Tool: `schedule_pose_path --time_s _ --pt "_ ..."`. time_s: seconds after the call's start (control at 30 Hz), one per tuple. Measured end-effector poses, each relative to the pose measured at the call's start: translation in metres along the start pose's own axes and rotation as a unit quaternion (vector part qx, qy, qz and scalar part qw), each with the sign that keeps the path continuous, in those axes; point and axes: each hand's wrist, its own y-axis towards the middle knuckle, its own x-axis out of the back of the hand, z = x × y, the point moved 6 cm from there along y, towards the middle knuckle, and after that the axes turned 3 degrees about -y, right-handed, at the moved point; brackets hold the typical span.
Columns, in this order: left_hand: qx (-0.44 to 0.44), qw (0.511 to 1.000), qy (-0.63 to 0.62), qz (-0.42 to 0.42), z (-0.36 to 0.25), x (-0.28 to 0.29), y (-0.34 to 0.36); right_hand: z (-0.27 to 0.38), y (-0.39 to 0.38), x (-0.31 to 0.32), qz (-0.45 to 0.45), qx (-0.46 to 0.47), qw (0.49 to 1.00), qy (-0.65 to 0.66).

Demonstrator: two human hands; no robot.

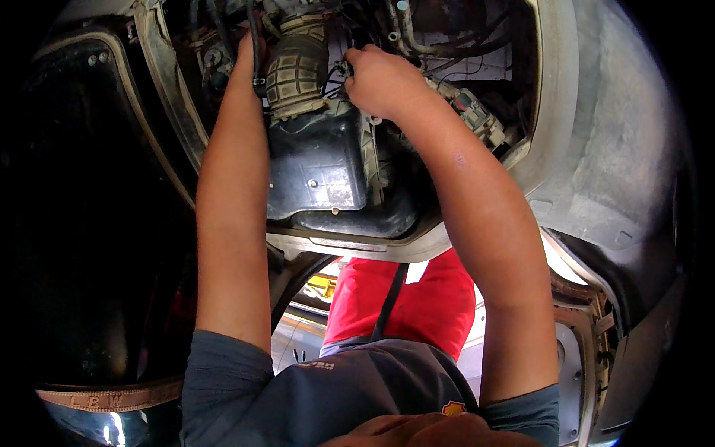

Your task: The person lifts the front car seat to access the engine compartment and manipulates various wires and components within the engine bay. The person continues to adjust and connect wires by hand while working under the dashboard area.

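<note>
Your left hand [244, 48] reaches in beside the ribbed duct, partly behind a thin black hose [255, 45]; its fingers are hidden, so whether it grips anything cannot be told. Your right hand [383, 78] is partly curled, its fingertips at a small dark fitting [342, 69] on the duct's other side; whether they pinch it or merely touch it cannot be confirmed.

The ribbed duct [296, 71] stands between your two hands, its lower end meeting the black box [316, 160] below them, nearer your body. It is dusty and looks to be moulded rubber or soft plastic: judged light, springy across the ribs and stiffer at the end collar [298, 110]. Dust may make it slip; a hold around the collar should be firmer than one on the ribs.

The fitting appears small, light and probably brittle with age. Take it by its body, between thumb and forefinger, and keep strain off the thin wire [333, 91] just below your right fingertips. The box looks hard and smooth; its edges should offer better purchase than its flat face.
</note>
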Motion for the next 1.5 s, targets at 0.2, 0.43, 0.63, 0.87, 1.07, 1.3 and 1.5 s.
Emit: schedule_pose_path --time_s 0.2,0.43,0.63,0.87,1.07,1.3,1.5 --pt "-0.004 1.0 0.001 0.008 0.002 0.0 0.005 -0.001 0.0 0.0 -0.004 0.003 1.0 -0.002" --pt "-0.013 1.0 0.005 0.013 0.005 0.002 0.011 -0.001 0.0 -0.001 -0.001 -0.001 1.0 0.014" --pt "-0.017 1.0 0.008 0.017 0.008 0.006 0.015 0.0 0.0 0.0 0.0 0.004 1.0 0.014" --pt "-0.019 0.999 0.012 0.024 0.012 0.009 0.019 -0.002 0.002 -0.003 -0.029 0.02 0.999 0.008" --pt "-0.027 0.999 0.012 0.037 0.018 0.008 0.025 0.003 0.0 0.003 -0.025 0.02 0.999 0.021" --pt "-0.034 0.998 0.012 0.052 0.024 0.008 0.032 -0.001 0.006 0.001 -0.032 0.018 0.996 0.077" --pt "-0.038 0.997 0.004 0.073 0.032 0.013 0.04 -0.021 0.042 -0.015 -0.143 -0.032 0.959 0.242"
